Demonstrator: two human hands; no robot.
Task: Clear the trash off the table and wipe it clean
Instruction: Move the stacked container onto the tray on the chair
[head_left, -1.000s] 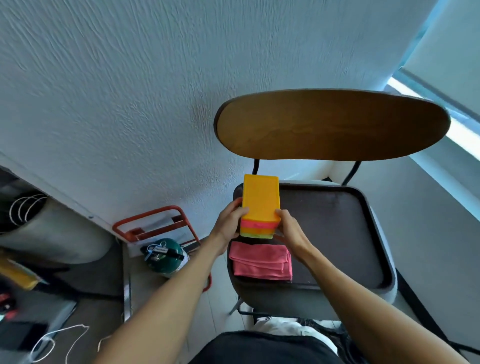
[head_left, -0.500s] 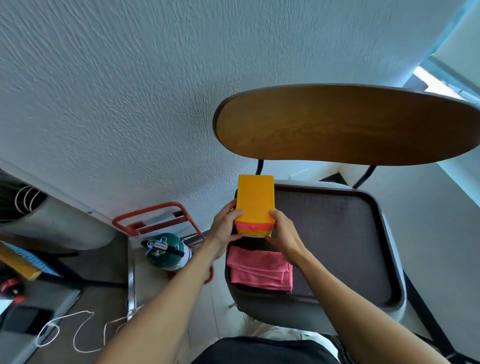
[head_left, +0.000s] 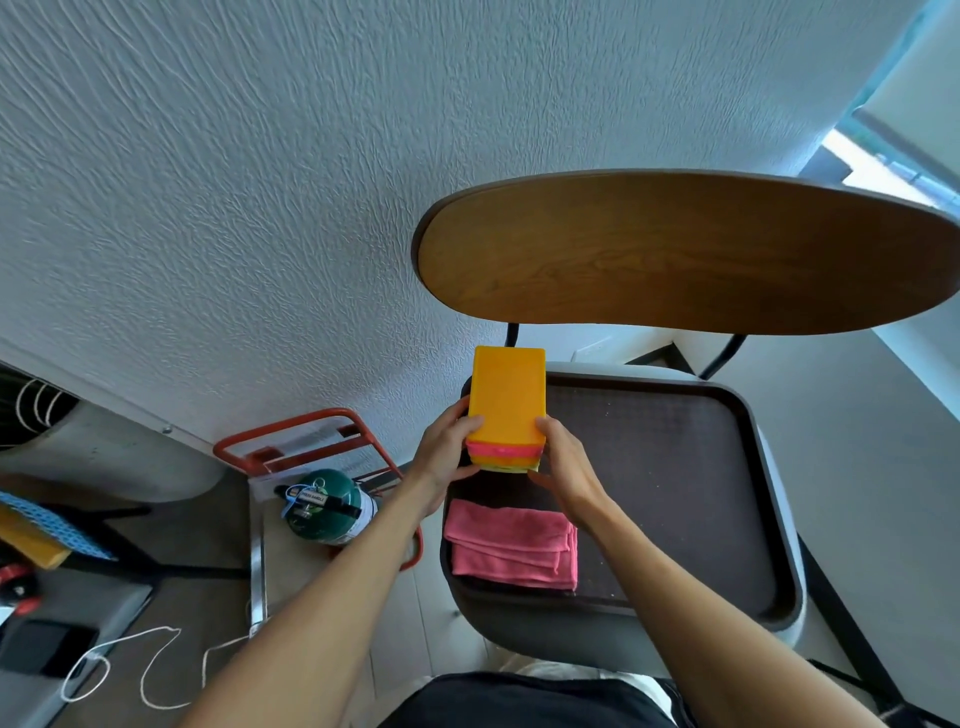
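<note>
Both hands — left (head_left: 448, 457), right (head_left: 567, 470) — grip sponge stack (head_left: 508, 402) above tray (head_left: 753, 467).

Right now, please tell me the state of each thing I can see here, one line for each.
stack of sponges: held up above the tray, orange one on top.
left hand: grips the stack's left side.
right hand: grips the stack's right side.
pink cloth: folded, lying on the tray's near left corner.
tray: resting on the chair seat.
green canister: lying on the cart.
</note>
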